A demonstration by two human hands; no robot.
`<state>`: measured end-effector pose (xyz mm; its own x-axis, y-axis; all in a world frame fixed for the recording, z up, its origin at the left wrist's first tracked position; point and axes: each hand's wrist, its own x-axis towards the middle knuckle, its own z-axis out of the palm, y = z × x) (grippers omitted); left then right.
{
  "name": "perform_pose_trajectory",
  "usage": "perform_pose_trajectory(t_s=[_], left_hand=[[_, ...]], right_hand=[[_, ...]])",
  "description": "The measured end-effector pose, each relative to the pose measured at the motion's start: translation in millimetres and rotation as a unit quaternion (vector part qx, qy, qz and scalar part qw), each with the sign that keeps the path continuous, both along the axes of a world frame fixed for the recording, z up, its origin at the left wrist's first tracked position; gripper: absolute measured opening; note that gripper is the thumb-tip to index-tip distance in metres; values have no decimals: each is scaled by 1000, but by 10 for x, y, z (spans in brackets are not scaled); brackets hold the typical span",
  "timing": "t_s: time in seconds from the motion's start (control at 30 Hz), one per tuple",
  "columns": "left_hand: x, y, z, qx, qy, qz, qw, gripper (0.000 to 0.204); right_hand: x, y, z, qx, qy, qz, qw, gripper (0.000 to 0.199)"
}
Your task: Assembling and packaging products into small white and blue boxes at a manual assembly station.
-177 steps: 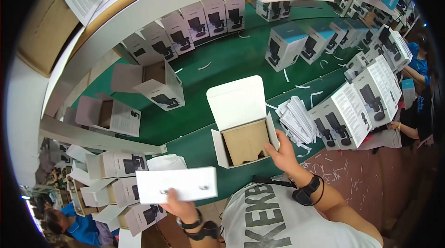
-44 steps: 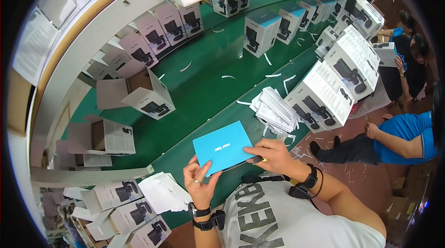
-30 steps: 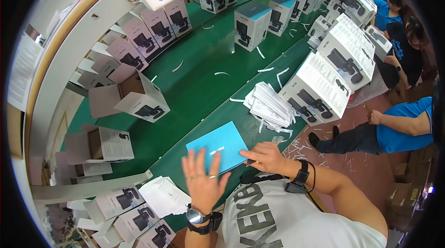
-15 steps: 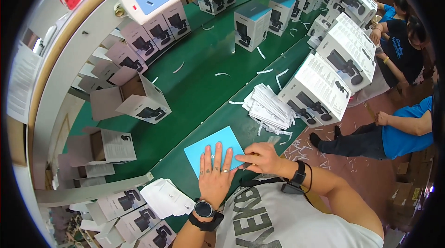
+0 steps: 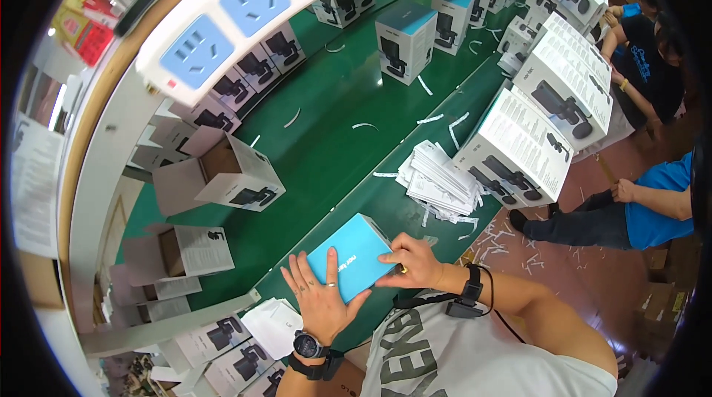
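A box with a bright blue top [image 5: 343, 255] lies in front of me at the near edge of the green bench. My left hand [image 5: 320, 295] rests along its left and near edges, fingers stretched and spread over the blue face. At the box's right edge, my right hand [image 5: 415, 262] is closed, its thumb reaching onto the top and its other fingers curled. A small dark and yellowish bit shows by those fingers; what it is cannot be made out. The box's far right side, with dark print, is partly visible.
A pile of white booklets [image 5: 437, 182] with loose paper strips lies beyond the box. Printed boxes [image 5: 515, 149] stand to the right. Open boxes [image 5: 241, 171] sit left, below a power strip [image 5: 256, 0]. More white papers [image 5: 273, 326] lie near left. Co-workers [image 5: 660, 200] are at right.
My left hand has slid from the middle of the blue top to its left and near edges. One side of the box now shows. My right hand stays at the right edge; the view has shifted.
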<state>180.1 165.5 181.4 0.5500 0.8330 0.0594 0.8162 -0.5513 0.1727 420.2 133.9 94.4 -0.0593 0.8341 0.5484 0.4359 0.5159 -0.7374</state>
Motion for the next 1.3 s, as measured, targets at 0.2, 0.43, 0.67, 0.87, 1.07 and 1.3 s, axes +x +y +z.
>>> perform_pose_trajectory(t_s=[0.2,0.43,0.67,0.87,1.07,1.3], left_hand=[[202,269,88,29,29,-46,998,110],[336,715,430,-76,-20,-110,991,94],[1249,2378,412,23,-133,-90,987,72],[2583,3563,-275,138,-86,-50,985,63],[2349,3826,-726,145,-139,-75,977,63],[427,3640,249,24,-2,85,996,80]], right_hand=[[198,242,-60,52,20,-6,998,54],[850,393,167,-112,96,168,975,32],[1158,83,-184,-262,149,-12,954,27],[1012,-199,-281,-342,139,-18,929,26],[743,-505,-518,-456,253,-14,853,35],[691,-813,-899,-563,382,16,733,37]])
